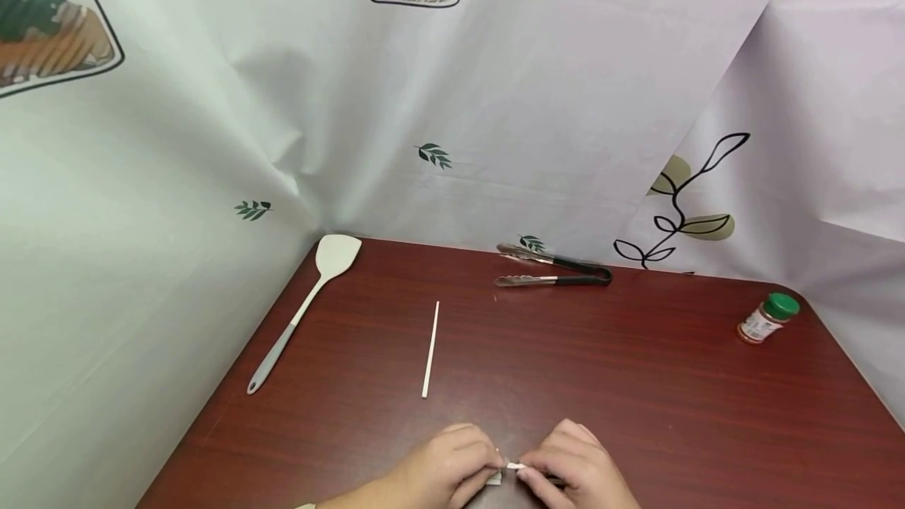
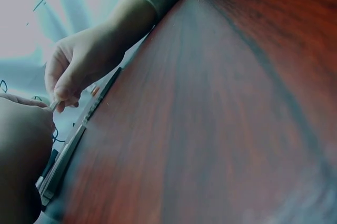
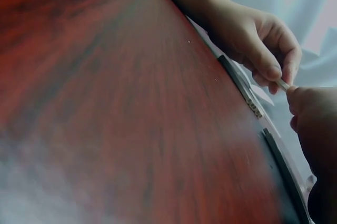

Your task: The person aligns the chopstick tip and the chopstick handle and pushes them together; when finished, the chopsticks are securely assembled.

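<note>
Near the front of the table, my left hand [image 1: 456, 463] and my right hand [image 1: 576, 463] face each other with fingertips close together. Between them shows a short, thin white piece [image 1: 515, 466], its ends pinched by the thumb and fingers of each hand. In the right wrist view the pale piece [image 3: 283, 85] spans the small gap between the fingertips, above the tabletop. Most of it is hidden by the fingers. A small pale object [image 1: 494, 479] shows just below my left fingertips, and a dark object [image 1: 557, 482] is partly covered by my right hand.
A thin white stick [image 1: 430, 349] lies beyond my hands on the dark red table [image 1: 636, 368]. A white spatula [image 1: 311, 301] lies along the left edge, metal tongs [image 1: 558, 280] at the back, and a green-capped spice jar [image 1: 767, 319] stands at right. Patterned cloth [image 1: 537, 100] hangs behind.
</note>
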### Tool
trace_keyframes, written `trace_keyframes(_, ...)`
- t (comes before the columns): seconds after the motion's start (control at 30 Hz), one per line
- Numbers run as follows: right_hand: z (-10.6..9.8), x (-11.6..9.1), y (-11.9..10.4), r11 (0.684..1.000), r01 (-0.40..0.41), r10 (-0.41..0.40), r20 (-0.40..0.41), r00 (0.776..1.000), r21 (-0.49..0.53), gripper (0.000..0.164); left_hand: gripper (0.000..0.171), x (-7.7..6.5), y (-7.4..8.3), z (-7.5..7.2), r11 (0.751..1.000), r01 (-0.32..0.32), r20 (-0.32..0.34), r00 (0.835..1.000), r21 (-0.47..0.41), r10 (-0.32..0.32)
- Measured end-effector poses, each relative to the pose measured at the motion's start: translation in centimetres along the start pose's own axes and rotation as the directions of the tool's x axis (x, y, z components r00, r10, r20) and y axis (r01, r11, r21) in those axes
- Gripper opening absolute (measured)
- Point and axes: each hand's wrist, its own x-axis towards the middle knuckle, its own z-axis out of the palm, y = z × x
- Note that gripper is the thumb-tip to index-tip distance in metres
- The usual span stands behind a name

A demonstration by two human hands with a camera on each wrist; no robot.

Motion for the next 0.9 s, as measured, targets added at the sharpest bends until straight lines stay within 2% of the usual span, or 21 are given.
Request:
trace_keyframes(0.2,0.2,1.1,-0.6,1.000,0.028,-0.027,-0.026,0.999,0.014,0.012,0.010,0.2,0.3,0.3,1.000,0.015,0.007,1.000,-0.026,-0.015)
trace_keyframes(0.43,0.1,1.8,-0.8,0.999,0.026,-0.026,-0.016,1.000,0.025,0.013,0.012,0.3,0.3,0.4,1.000,0.015,0.001,1.000,-0.003,-0.015)
trace_keyframes(0.57,-0.5,2.0,-0.1,0.997,0.046,-0.044,-0.030,0.999,0.059,0.010,0.011,0.4,0.3,0.4,0.999,0.032,-0.023,0.999,0.019,-0.032)
trace_keyframes(0.63,-1.0,2.0,0.4,0.994,0.009,-0.004,-0.047,0.999,0.106,0.007,0.011,0.5,0.4,0.4,0.997,0.066,-0.055,0.996,0.038,-0.063)
trace_keyframes(0.7,-1.6,1.6,1.0,0.979,-0.085,0.097,-0.056,0.994,0.185,0.014,0.012,0.6,0.4,0.4,0.993,0.110,-0.086,0.991,0.045,-0.106)
trace_keyframes(0.73,-1.8,1.4,1.1,0.960,-0.167,0.183,-0.054,0.982,0.226,0.020,0.013,0.7,0.4,0.4,0.991,0.127,-0.099,0.988,0.045,-0.122)
trace_keyframes(0.77,-2.1,1.2,1.2,0.926,-0.264,0.286,-0.045,0.957,0.268,0.026,0.015,0.7,0.4,0.4,0.989,0.141,-0.110,0.985,0.042,-0.136)
trace_keyframes(0.8,-2.4,1.1,1.3,0.884,-0.355,0.382,-0.033,0.923,0.303,0.034,0.016,0.6,0.4,0.3,0.987,0.154,-0.114,0.982,0.035,-0.149)
trace_keyframes(0.83,-2.6,1.2,1.5,0.833,-0.437,0.471,-0.021,0.882,0.338,0.041,0.017,0.5,0.3,0.3,0.986,0.161,-0.113,0.981,0.034,-0.156)
trace_keyframes(0.9,-2.9,1.5,1.6,0.719,-0.580,0.628,-0.001,0.778,0.383,0.045,0.019,0.4,0.2,0.4,0.987,0.157,-0.107,0.983,0.044,-0.151)
